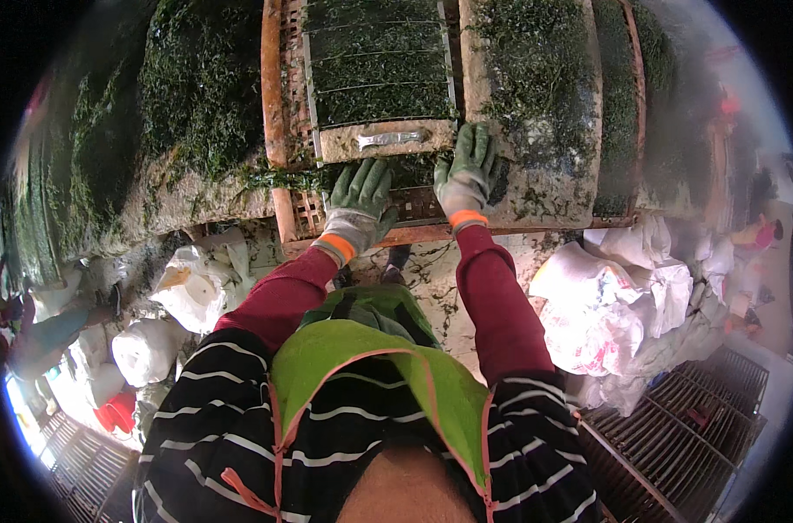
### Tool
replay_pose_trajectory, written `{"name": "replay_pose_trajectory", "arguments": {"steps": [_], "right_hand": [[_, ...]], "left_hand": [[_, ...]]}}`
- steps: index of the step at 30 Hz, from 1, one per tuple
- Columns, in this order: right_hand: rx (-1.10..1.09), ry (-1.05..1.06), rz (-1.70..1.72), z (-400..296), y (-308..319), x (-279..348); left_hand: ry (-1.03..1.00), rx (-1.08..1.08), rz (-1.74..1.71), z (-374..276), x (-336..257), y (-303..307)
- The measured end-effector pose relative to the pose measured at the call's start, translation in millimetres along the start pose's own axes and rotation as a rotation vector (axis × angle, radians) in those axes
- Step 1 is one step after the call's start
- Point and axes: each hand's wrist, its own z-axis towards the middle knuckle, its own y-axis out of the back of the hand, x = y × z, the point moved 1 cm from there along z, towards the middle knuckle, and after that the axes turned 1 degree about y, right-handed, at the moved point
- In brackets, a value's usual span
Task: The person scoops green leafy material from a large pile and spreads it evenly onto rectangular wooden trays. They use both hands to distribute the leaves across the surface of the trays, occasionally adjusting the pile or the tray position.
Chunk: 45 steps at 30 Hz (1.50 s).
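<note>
A rectangular frame [386, 138] with a metal handle [390, 138] on its near bar and thin crosswires lies over dark green leafy plant matter [380, 65]. My left hand [360, 196], in a green-coated work glove with an orange cuff, lies palm down just below the near bar, fingers extended. In a matching glove, my right hand [467, 167] rests by the frame's near right corner with its fingers spread, partly over the board edge beside it. Neither hand is seen to grip anything. Under the frame is a tray with an orange-brown rim [274, 85] and perforated sides.
More green matter [197, 85] is heaped at left, and a board bearing it [540, 176] lies at right. White sacks [200, 287] stand below on both sides. Slatted racks [684, 418] are at lower right and lower left. A person's sleeve [56, 333] shows at far left.
</note>
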Motion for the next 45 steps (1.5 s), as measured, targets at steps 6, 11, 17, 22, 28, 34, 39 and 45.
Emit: {"name": "replay_pose_trajectory", "arguments": {"steps": [6, 11, 17, 22, 28, 34, 39, 45], "right_hand": [[-0.161, 0.225, 0.369, -10, 45, 3], [0.238, 0.293, 0.119, -45, 56, 3], [-0.087, 0.305, 0.576, -25, 67, -42], [-0.252, -0.065, 0.019, 30, 78, -168], [-0.036, -0.324, 0.492, 123, 29, -244], [-0.282, -0.266, 1.255, 106, 87, -235], [-0.350, -0.076, 1.295, 64, 171, -105], [-0.096, 0.374, 1.201, 0, 128, 75]], "left_hand": [[-0.007, -0.056, -0.004, -3, 6, -7], [-0.071, -0.280, -0.054, 5, 3, -16], [-0.028, -0.178, -0.085, 7, -5, 0], [-0.104, -0.200, -0.122, 31, -40, 10], [-0.034, -0.024, -0.050, 39, -34, -7], [0.164, -0.215, -0.082, -6, -41, 19], [0.346, -0.046, -0.045, -22, -12, 13], [0.243, -0.166, -0.102, -89, -18, 20]]}}
